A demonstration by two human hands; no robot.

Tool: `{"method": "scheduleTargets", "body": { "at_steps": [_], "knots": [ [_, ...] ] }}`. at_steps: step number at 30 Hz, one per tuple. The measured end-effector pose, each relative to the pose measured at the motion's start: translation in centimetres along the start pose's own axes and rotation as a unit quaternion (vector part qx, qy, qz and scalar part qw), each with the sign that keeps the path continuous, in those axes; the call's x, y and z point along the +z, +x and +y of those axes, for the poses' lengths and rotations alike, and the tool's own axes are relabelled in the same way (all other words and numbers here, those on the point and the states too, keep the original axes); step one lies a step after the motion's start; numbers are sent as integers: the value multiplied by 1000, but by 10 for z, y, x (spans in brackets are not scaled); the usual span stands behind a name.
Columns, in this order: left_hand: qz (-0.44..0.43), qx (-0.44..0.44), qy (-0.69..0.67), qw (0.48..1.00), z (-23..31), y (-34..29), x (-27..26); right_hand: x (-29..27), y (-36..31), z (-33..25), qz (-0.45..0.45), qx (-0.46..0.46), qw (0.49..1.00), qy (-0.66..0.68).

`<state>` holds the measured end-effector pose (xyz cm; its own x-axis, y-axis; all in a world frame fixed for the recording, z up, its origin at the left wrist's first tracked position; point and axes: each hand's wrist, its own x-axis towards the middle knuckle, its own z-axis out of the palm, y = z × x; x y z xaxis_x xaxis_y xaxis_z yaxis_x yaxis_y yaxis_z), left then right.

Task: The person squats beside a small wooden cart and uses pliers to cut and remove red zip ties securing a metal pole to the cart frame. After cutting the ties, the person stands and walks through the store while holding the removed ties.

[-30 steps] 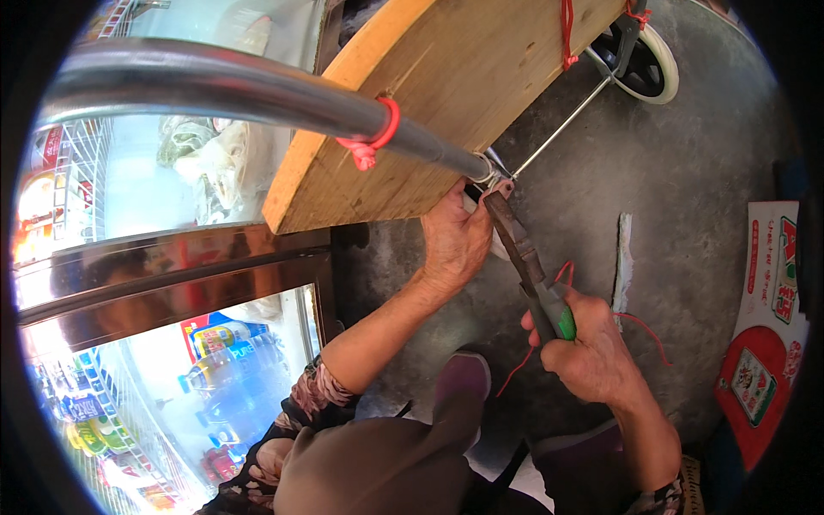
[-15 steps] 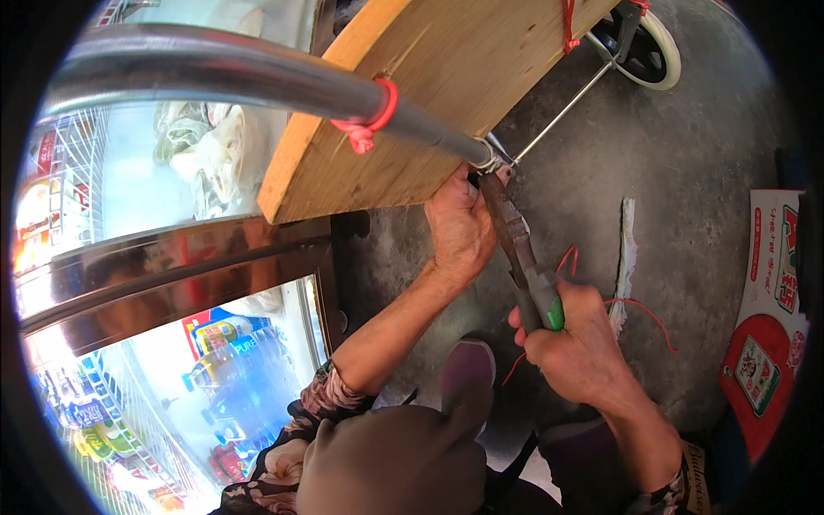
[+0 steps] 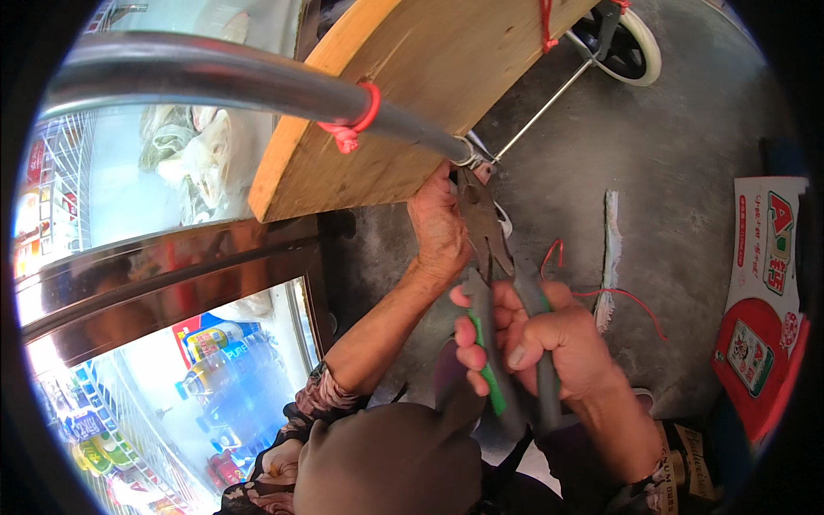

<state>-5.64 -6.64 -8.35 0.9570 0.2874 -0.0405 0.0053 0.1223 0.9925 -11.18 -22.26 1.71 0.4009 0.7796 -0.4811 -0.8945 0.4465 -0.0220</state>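
My right hand (image 3: 536, 339) grips both grey-and-green handles of a pair of pliers (image 3: 489, 257). The jaws point up to the metal fitting (image 3: 475, 156) at the lower end of a grey metal pipe (image 3: 257, 81). My left hand (image 3: 439, 225) reaches up beside the jaws and presses against the lower edge of a wooden board (image 3: 395, 103) close to that fitting. A red string (image 3: 352, 127) is knotted around the pipe. Whether the left fingers pinch anything is hidden.
A thin metal rod (image 3: 541, 107) runs from the fitting to a white wheel (image 3: 631, 47). Red wire (image 3: 618, 296) and a pale strip (image 3: 609, 257) lie on the concrete floor. A red-and-white carton (image 3: 764, 292) is at right. A glass-door drinks fridge (image 3: 163, 378) stands at left.
My right hand has slid down and spread the plier handles apart. The pliers now stand more upright, and my left hand has stayed by the fitting.
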Motion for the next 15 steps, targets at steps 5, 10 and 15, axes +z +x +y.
{"method": "scheduleTargets", "body": {
  "at_steps": [5, 10, 15],
  "knots": [
    [1, 70, 117, 991, -4, 4, -1, 9, 8, 24, -59, -41, 990, 119],
    [-9, 61, 192, 979, 2, 1, -1, 5, 14, 25, -69, -43, 994, 79],
    [-21, 67, 211, 975, 10, 0, -2, -23, -13, 15, 35, -50, 972, -225]
  ]
}}
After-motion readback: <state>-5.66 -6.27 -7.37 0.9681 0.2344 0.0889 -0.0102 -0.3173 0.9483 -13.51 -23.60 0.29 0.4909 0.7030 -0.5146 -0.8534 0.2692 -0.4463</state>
